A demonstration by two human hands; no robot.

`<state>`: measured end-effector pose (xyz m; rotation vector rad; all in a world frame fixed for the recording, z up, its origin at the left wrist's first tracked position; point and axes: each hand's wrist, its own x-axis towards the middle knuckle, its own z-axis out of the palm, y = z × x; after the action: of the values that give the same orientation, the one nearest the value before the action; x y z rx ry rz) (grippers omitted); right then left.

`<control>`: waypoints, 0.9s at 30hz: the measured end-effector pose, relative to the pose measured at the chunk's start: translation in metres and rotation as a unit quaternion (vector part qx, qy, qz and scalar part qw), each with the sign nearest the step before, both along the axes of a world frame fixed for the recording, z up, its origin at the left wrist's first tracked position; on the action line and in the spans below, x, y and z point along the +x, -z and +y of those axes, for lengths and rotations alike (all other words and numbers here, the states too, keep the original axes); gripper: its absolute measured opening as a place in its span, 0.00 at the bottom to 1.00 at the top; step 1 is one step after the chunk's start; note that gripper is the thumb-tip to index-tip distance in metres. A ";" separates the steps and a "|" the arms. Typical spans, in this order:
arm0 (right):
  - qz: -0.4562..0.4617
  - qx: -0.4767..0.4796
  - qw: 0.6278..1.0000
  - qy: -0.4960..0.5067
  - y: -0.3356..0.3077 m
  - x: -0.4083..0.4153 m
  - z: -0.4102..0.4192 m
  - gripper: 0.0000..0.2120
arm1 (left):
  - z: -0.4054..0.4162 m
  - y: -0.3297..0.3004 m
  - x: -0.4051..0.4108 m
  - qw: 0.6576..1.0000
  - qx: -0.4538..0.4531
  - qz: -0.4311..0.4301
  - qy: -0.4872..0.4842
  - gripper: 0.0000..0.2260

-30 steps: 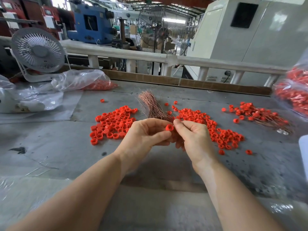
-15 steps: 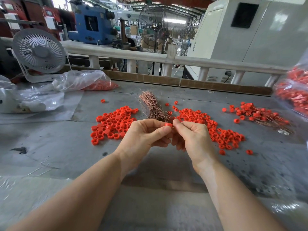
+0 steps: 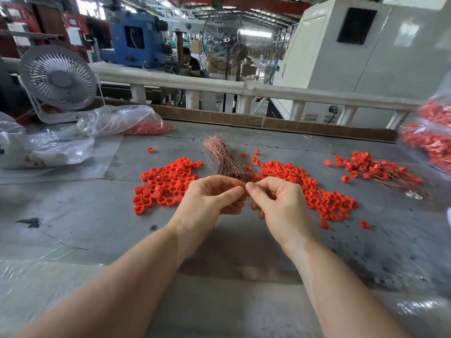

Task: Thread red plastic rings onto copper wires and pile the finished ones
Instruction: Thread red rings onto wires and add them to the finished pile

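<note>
We hold our left hand (image 3: 210, 198) and right hand (image 3: 275, 201) together above the grey table (image 3: 85, 215), fingertips pinching a thin copper wire (image 3: 235, 206). The red plastic ring is hidden between them, so we cannot tell which hand grasps it. Loose red rings (image 3: 166, 184) lie left, the finished pile (image 3: 375, 168) far right.

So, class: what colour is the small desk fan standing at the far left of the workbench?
White, grille and stand alike: the desk fan shows best in the head view.
</note>
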<state>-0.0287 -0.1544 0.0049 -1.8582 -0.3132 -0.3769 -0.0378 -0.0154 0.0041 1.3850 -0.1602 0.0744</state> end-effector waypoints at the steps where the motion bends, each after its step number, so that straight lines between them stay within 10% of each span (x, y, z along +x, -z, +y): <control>1: 0.000 -0.004 1.000 0.001 0.000 0.000 0.000 0.13 | 0.000 0.000 0.000 1.000 0.003 -0.001 -0.004 0.05; 11: 0.001 0.097 0.994 0.045 0.000 0.008 -0.004 0.14 | 0.003 -0.002 0.003 0.997 -0.025 0.026 -0.068 0.06; 21: -0.028 -0.053 0.989 0.135 0.003 0.009 -0.009 0.16 | 0.001 0.003 0.004 0.993 0.074 -0.013 -0.092 0.05; 27: -0.019 0.075 0.981 0.177 0.000 0.015 -0.016 0.13 | 0.001 0.004 0.004 0.992 0.078 -0.003 -0.100 0.04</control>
<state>-0.0139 -0.1704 0.0046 -1.7579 0.0241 -0.6602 -0.0339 -0.0143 -0.0001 1.5545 -0.0312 0.2370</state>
